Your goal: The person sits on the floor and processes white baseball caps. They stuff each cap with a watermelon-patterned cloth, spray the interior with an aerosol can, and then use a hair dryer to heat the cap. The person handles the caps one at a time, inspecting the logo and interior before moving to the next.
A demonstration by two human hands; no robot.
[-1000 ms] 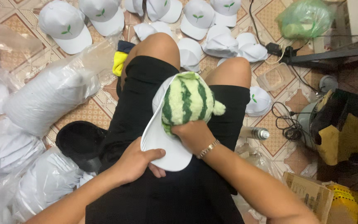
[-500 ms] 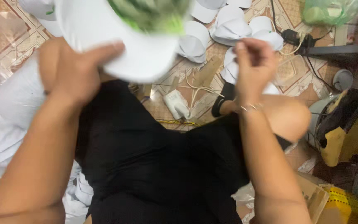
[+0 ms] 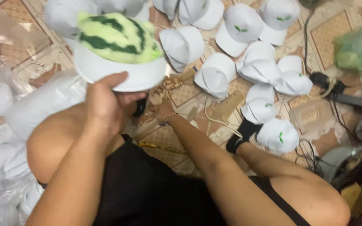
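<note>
The left hand (image 3: 105,102) has its fingers (image 3: 116,79) closed under the brim of a white cap (image 3: 118,75) stretched over a green striped ball (image 3: 116,37), apparently to hold its shape, while the right hand (image 3: 164,111) reaches to the floor (image 3: 181,142), its grip hidden beyond the cap.

along the left edge we see clear plastic bags (image 3: 9,167) stuffed with white goods, crinkled and shiny, piled from the floor beside the knee down to the lower corner. one bulging clear bag (image 3: 42,106) lies just beside the raised thigh. at the upper right sits a knotted green plastic bag (image 3: 359,50), translucent and lumpy, near the black cables. we see no labels, signs or screens.
</note>
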